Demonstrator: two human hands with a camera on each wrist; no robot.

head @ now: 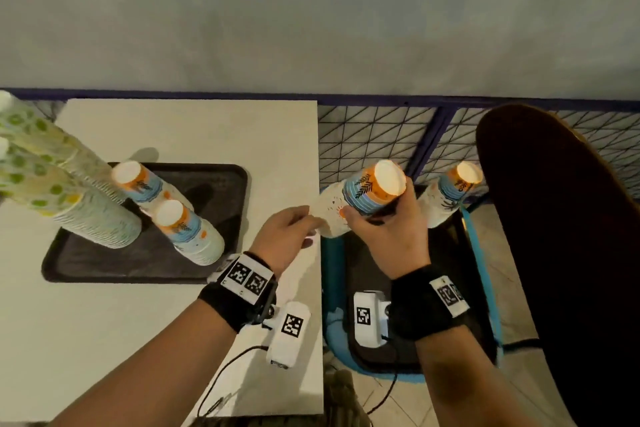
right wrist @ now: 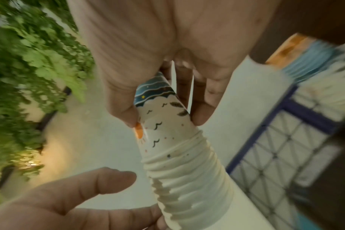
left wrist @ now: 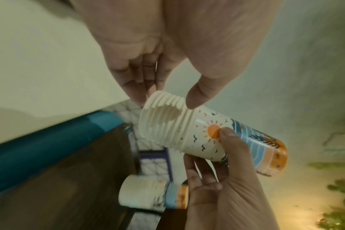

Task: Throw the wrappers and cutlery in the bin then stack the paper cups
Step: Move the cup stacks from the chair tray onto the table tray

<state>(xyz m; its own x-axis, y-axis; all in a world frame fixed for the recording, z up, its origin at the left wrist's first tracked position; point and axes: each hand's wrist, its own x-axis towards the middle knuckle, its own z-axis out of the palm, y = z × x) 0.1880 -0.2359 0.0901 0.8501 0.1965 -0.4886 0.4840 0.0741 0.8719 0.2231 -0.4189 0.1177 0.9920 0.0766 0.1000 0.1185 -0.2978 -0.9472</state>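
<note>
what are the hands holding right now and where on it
The right hand grips a stack of sun-print paper cups around its printed middle; the left hand pinches the stack's open rim end.

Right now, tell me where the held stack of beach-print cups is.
In the head view, the held stack is between both hands, above the bin just right of the table.

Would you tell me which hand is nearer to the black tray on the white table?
Left. The left hand is over the table's right edge, close to the black tray; the right hand is farther right, beyond the table.
</note>
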